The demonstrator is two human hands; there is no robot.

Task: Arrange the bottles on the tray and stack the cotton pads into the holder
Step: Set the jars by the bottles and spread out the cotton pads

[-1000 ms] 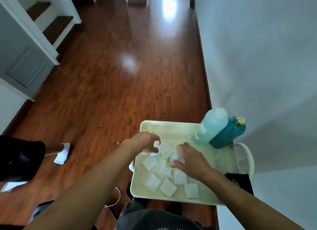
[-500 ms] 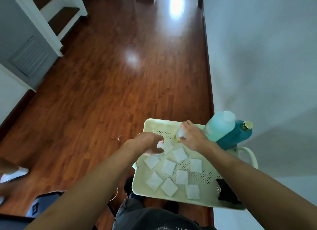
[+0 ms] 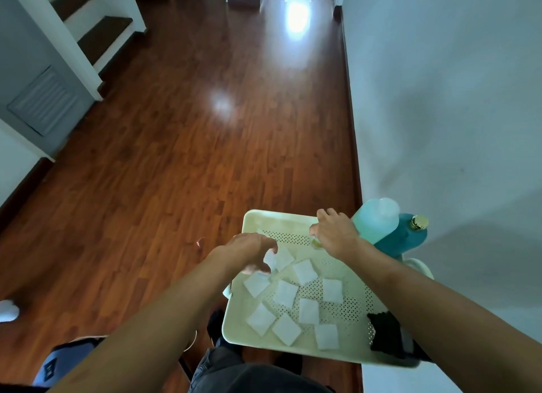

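A cream perforated tray (image 3: pixel 264 219) holds several square white cotton pads (image 3: pixel 305 271) scattered over its middle and near side. At its far right corner stand a light turquoise bottle (image 3: pixel 375 219) and a darker teal bottle (image 3: pixel 406 237) with a gold cap. My right hand (image 3: pixel 335 234) is closed around a small yellowish bottle (image 3: pixel 315 241) just left of them, mostly hidden by my fingers. My left hand (image 3: pixel 249 252) hovers over the tray's left side, pinching something small and pale (image 3: pixel 269 259). A black holder (image 3: pixel 384 334) sits at the tray's near right corner.
The tray has a loop handle (image 3: pixel 419 266) on its right and stands against a white wall (image 3: pixel 440 114). Red-brown wooden floor (image 3: pixel 176 143) spreads to the left. Stairs (image 3: pixel 96 31) rise at the far left. Someone's white-socked foot (image 3: pixel 8 310) is at the left edge.
My right hand has carried the small bottle from the tray's middle to its far right, beside the turquoise bottle. My left hand stayed over the tray's left side. The view tilted slightly.
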